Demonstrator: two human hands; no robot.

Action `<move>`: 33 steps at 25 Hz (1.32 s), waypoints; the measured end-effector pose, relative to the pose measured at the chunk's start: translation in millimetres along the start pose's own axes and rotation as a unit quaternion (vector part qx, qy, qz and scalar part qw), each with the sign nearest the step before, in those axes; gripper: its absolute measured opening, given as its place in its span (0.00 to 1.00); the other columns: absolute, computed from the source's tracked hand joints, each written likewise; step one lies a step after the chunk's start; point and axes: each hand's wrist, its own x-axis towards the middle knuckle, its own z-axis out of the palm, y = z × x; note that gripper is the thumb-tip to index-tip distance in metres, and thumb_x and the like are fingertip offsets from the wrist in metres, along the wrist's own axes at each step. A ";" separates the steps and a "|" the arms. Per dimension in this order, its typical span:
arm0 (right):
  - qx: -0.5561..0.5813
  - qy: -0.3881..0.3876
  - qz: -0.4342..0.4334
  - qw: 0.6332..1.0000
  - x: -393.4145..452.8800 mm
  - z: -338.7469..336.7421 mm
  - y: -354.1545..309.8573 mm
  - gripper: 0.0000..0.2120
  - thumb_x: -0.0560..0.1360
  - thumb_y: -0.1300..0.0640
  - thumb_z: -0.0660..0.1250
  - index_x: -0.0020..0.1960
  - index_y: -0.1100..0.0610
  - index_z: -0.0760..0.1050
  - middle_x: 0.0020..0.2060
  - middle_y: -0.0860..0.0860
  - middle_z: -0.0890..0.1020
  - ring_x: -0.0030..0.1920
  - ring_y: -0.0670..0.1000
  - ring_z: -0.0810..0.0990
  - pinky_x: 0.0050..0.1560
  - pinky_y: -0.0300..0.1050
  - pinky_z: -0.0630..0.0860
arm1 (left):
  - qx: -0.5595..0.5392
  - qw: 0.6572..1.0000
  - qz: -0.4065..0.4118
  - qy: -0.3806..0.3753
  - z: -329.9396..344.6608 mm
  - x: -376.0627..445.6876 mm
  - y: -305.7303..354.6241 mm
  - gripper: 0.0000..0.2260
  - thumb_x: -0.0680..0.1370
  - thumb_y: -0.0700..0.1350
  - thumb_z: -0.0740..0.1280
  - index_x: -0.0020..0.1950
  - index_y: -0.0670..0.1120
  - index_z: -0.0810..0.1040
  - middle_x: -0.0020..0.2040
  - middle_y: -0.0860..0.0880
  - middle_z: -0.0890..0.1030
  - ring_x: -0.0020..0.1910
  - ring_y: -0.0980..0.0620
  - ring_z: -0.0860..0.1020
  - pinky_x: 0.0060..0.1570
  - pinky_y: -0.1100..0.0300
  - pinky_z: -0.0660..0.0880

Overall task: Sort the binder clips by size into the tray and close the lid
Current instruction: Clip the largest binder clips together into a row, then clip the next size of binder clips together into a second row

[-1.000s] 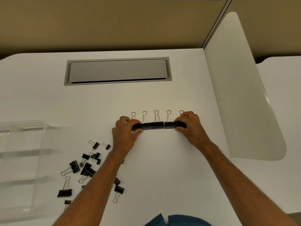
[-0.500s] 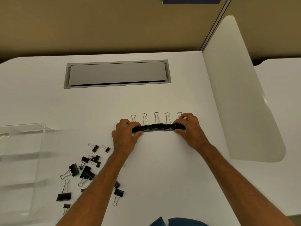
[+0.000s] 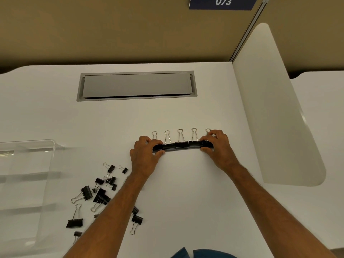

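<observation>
Nearest the camera, a loose heap of binder clips (image 3: 100, 194) in mixed sizes lies on the white surface (image 3: 186, 202) beside the left forearm, well apart from the clear plastic tray (image 3: 28, 164) at the left edge, whose dividers show faintly through its walls. No clip can be seen in the tray, and whether its lid is there I cannot tell.

Further out, both hands work a row of five large clips (image 3: 182, 145), black bodies end to end and wire handles pointing away. The left hand (image 3: 145, 155) has its grip pinched on the left end of the row, thumb in front and fingers behind; the right hand (image 3: 217, 146) pinches the right end the same way. The step in hand looks like gathering one size into a squared block. The next move probably calls for steady inward pressure from both ends while carrying the row leftward to a compartment, or it may buckle in the middle.

Beyond lie a grey cable hatch (image 3: 136, 86), a white side divider (image 3: 275, 108), a tan partition (image 3: 111, 28) and a blue sign reading 073 (image 3: 222, 2).
</observation>
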 end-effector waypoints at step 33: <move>0.019 0.044 -0.038 0.998 -155.0 103.4 -121.0 0.25 0.77 0.60 0.70 0.72 0.52 0.68 0.74 0.50 0.63 0.72 0.52 0.63 0.66 0.44 0.68 | -0.196 0.975 -0.057 0.093 -103.8 -157.5 -114.9 0.12 0.80 0.41 0.66 0.63 0.50 0.77 0.58 0.54 0.75 0.54 0.56 0.77 0.55 0.57 0.78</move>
